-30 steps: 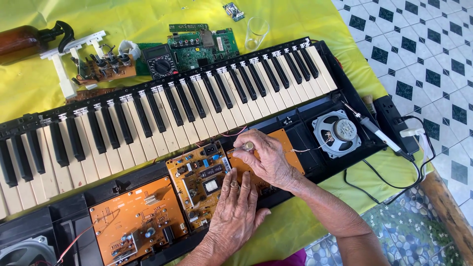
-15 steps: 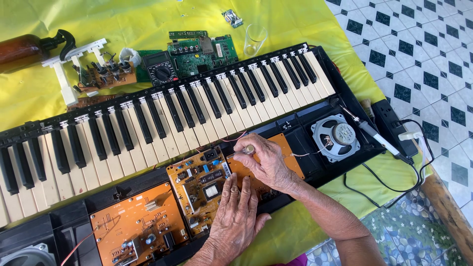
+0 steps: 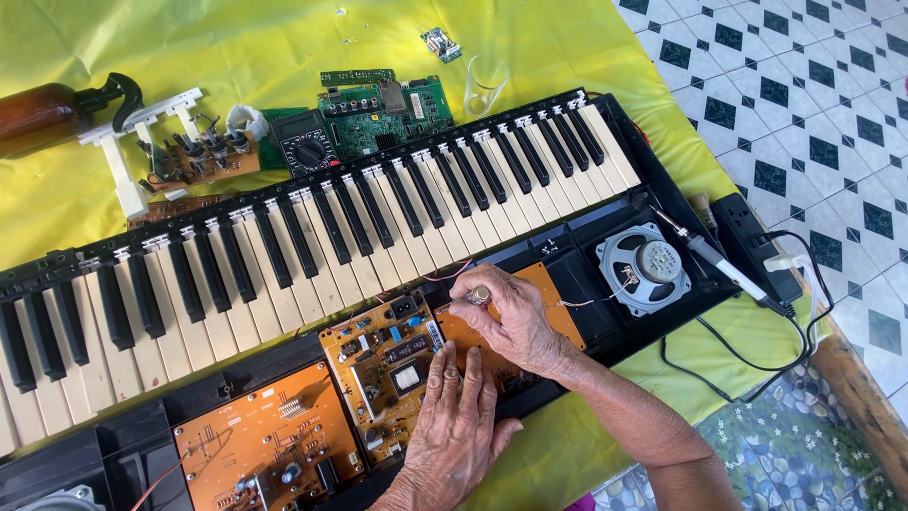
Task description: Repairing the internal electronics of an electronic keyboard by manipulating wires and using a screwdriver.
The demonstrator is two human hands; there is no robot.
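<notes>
On yellow cloth, right hand [image 3: 515, 317] grip pinches upright tool [image 3: 480, 295]; left hand [image 3: 459, 426] flat on circuit board [image 3: 392, 364].

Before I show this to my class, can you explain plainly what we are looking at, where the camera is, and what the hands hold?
The camera sits on the person's head, looking down. An opened keyboard lies on a yellow cloth, its orange circuit boards and a speaker exposed. The right hand pinches a small round metal part over the boards. The left hand rests flat on a board. Nearby lie a soldering iron, a green circuit board, a meter, a glass and a brown bottle.
</notes>
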